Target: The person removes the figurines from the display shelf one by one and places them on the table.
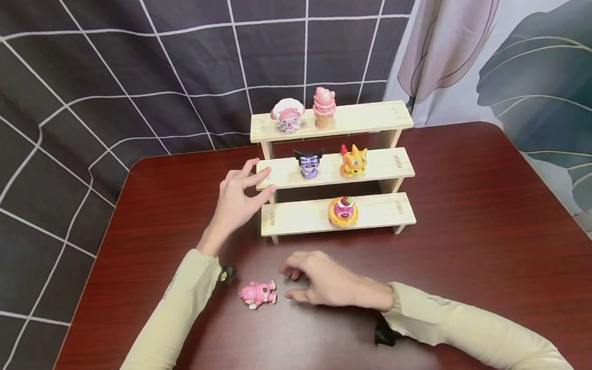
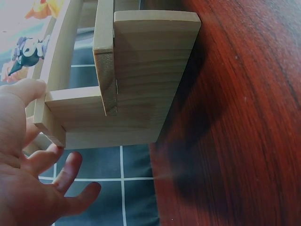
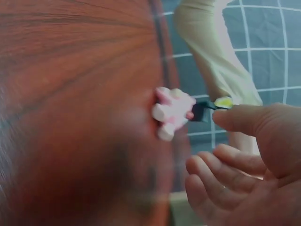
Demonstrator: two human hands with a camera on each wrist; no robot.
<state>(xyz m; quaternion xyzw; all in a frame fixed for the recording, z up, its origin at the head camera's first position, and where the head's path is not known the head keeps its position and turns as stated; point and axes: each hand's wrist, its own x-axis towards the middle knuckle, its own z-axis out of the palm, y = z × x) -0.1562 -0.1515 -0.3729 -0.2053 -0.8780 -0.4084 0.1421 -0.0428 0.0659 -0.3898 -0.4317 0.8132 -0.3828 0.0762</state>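
Observation:
My left hand holds the left end of the middle tier of a wooden three-step display stand. In the left wrist view, the thumb and forefinger of that hand pinch the board's end, while the other fingers spread loose. A pink figurine lies on its back on the table, feet toward my right hand. That hand hovers just right of it, fingers loosely bent, with nothing in them. In the right wrist view, a gap separates the fingers from the figurine.
On the top tier stand a white-hatted figurine and a pink ice-cream-cone figurine. The middle tier bears a purple-and-black figurine and an orange one. A round tart-like figurine sits on the lowest tier. Dark red table surrounds the stand.

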